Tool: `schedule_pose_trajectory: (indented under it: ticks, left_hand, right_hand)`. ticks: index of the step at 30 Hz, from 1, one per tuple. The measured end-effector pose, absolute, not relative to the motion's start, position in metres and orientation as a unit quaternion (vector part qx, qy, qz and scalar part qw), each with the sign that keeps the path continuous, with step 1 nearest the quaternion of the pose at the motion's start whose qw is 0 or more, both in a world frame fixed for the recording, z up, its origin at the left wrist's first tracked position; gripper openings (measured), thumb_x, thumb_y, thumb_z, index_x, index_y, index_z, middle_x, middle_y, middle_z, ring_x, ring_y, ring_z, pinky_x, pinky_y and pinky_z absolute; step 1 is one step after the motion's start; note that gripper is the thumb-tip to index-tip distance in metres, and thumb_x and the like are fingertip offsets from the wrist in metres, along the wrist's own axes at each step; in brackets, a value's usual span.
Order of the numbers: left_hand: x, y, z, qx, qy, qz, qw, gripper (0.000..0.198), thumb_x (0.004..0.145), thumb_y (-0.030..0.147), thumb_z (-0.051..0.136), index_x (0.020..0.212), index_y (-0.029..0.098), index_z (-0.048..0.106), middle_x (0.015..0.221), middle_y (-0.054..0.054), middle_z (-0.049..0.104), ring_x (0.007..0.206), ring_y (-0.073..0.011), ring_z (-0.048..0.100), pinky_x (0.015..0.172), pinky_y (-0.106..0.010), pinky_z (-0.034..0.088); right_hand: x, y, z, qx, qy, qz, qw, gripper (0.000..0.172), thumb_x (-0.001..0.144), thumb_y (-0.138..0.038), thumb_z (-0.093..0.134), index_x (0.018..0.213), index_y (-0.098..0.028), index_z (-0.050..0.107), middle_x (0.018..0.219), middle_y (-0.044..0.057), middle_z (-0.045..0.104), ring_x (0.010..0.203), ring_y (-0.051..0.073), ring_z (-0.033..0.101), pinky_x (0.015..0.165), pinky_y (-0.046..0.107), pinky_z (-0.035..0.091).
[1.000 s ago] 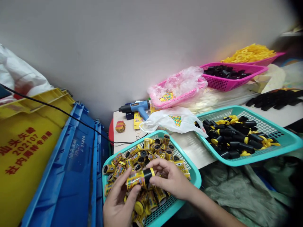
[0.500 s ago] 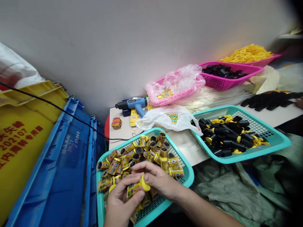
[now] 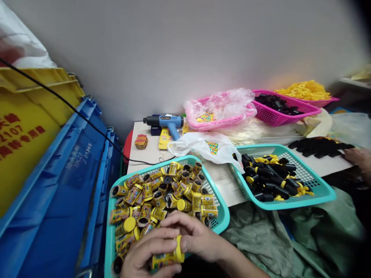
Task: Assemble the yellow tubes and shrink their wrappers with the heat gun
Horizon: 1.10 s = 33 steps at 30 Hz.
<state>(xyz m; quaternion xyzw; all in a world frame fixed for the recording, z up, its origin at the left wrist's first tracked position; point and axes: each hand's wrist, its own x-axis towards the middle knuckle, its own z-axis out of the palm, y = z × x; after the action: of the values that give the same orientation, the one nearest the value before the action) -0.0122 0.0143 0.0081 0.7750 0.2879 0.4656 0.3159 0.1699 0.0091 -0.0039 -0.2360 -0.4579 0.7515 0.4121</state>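
The left hand (image 3: 146, 251) and right hand (image 3: 197, 235) hold a yellow-capped canister (image 3: 166, 258) at 6 o'clock, fingers curled around it and hiding part of its label, above a teal mesh basket (image 3: 223, 220) of similar canisters. Compared with the earlier frame, the canister sits lower. At 3 o'clock: a second teal basket (image 3: 290, 206) of black-and-yellow parts — a co-worker's hand (image 3: 358, 159) just beyond it. Blue crates (image 3: 72, 185) stand at 9 o'clock.

Bare left hand (image 3: 147, 253) and bare right hand (image 3: 195, 235), short fingernails (image 3: 183, 244), 1 bare right forearm (image 3: 239, 262) in view.

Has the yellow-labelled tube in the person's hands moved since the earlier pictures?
Yes: the yellow-labelled tube has moved toward the person, now lying nearer the near edge of the teal mesh basket.
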Motion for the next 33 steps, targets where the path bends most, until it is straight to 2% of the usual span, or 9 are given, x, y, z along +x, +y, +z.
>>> schedule_pose_trajectory:
  ticks: [6, 10, 13, 15, 17, 20, 23, 28, 33]
  left_hand:
    - [-0.017, 0.012, 0.003, 0.828, 0.323, 0.447, 0.099, 0.029, 0.079, 0.019, 0.068, 0.108, 0.023, 0.067, 0.101, -0.005, 0.073, 0.096, -0.0170, 0.066, 0.088, -0.028, 0.053]
    - [-0.045, 0.009, -0.007, 0.779, 0.449, 0.425, 0.109, 0.034, 0.081, 0.023, 0.065, 0.114, 0.029, 0.065, 0.117, -0.006, 0.065, 0.106, -0.0202, 0.061, 0.095, -0.031, 0.048]
    - [-0.074, 0.009, -0.019, 0.680, 0.589, 0.417, 0.128, 0.024, 0.084, 0.034, 0.058, 0.105, 0.031, 0.069, 0.117, -0.006, 0.064, 0.109, -0.0253, 0.059, 0.099, -0.041, 0.045]
    - [-0.087, 0.011, -0.030, 0.581, 0.690, 0.402, 0.157, 0.036, 0.080, 0.051, 0.055, 0.105, 0.027, 0.067, 0.124, -0.009, 0.060, 0.111, -0.0313, 0.056, 0.098, -0.049, 0.045]
    - [-0.093, 0.012, -0.041, 0.466, 0.755, 0.397, 0.236, 0.060, 0.075, 0.063, 0.053, 0.119, 0.023, 0.059, 0.133, -0.013, 0.053, 0.116, -0.0348, 0.054, 0.097, -0.052, 0.045]
    - [-0.091, 0.012, -0.056, 0.362, 0.752, 0.401, 0.377, 0.078, 0.075, 0.068, 0.050, 0.137, 0.022, 0.039, 0.143, -0.014, 0.044, 0.131, -0.0330, 0.043, 0.106, -0.050, 0.038]
    - [-0.086, 0.011, -0.063, 0.363, 0.733, 0.390, 0.422, 0.072, 0.082, 0.063, 0.045, 0.141, 0.022, 0.034, 0.151, -0.012, 0.036, 0.141, -0.0284, 0.030, 0.115, -0.046, 0.026]
    - [-0.083, 0.014, -0.061, 0.366, 0.731, 0.412, 0.402, 0.066, 0.085, 0.053, 0.043, 0.138, 0.014, 0.039, 0.148, -0.015, 0.040, 0.141, -0.0281, 0.031, 0.116, -0.045, 0.024]
    - [-0.086, 0.025, -0.060, 0.379, 0.719, 0.422, 0.402, 0.059, 0.085, 0.048, 0.046, 0.135, 0.018, 0.044, 0.145, -0.012, 0.046, 0.137, -0.0263, 0.037, 0.116, -0.043, 0.024]
  right_hand:
    - [0.181, 0.004, 0.002, -0.389, -0.615, 0.534, 0.429, 0.044, 0.083, -0.046, 0.067, 0.122, -0.026, 0.060, 0.104, 0.006, 0.066, 0.087, 0.017, 0.062, 0.076, 0.029, 0.050]
    - [0.212, 0.029, 0.023, -0.522, -0.730, 0.239, 0.372, 0.038, 0.086, -0.038, 0.064, 0.121, -0.024, 0.059, 0.113, 0.010, 0.064, 0.104, 0.025, 0.059, 0.091, 0.041, 0.047]
    - [0.215, 0.056, 0.038, -0.578, -0.747, 0.132, 0.300, 0.038, 0.090, -0.039, 0.056, 0.124, -0.020, 0.057, 0.121, 0.014, 0.059, 0.114, 0.029, 0.051, 0.097, 0.051, 0.041]
    - [0.197, 0.073, 0.043, -0.532, -0.791, 0.136, 0.270, 0.033, 0.095, -0.035, 0.049, 0.122, -0.019, 0.058, 0.121, 0.013, 0.059, 0.115, 0.026, 0.050, 0.099, 0.048, 0.040]
    - [0.168, 0.090, 0.040, -0.440, -0.857, 0.167, 0.211, 0.031, 0.097, -0.032, 0.045, 0.121, -0.018, 0.059, 0.118, 0.011, 0.061, 0.112, 0.022, 0.051, 0.100, 0.043, 0.040]
    - [0.127, 0.111, 0.025, -0.326, -0.926, 0.166, 0.091, 0.035, 0.095, -0.039, 0.050, 0.121, -0.019, 0.059, 0.126, 0.010, 0.056, 0.117, 0.023, 0.047, 0.099, 0.041, 0.039]
    - [0.119, 0.118, 0.006, -0.266, -0.956, 0.125, 0.013, 0.036, 0.087, -0.047, 0.058, 0.107, -0.018, 0.066, 0.131, 0.012, 0.049, 0.115, 0.027, 0.044, 0.094, 0.043, 0.040]
    - [0.165, 0.097, -0.001, -0.215, -0.966, 0.135, -0.051, 0.017, 0.087, -0.028, 0.053, 0.084, -0.017, 0.064, 0.094, 0.005, 0.060, 0.088, 0.019, 0.048, 0.082, 0.035, 0.039]
    - [0.182, 0.086, 0.009, -0.253, -0.944, 0.212, 0.027, 0.031, 0.089, -0.047, 0.055, 0.097, -0.017, 0.060, 0.101, 0.007, 0.062, 0.114, 0.023, 0.045, 0.098, 0.040, 0.031]
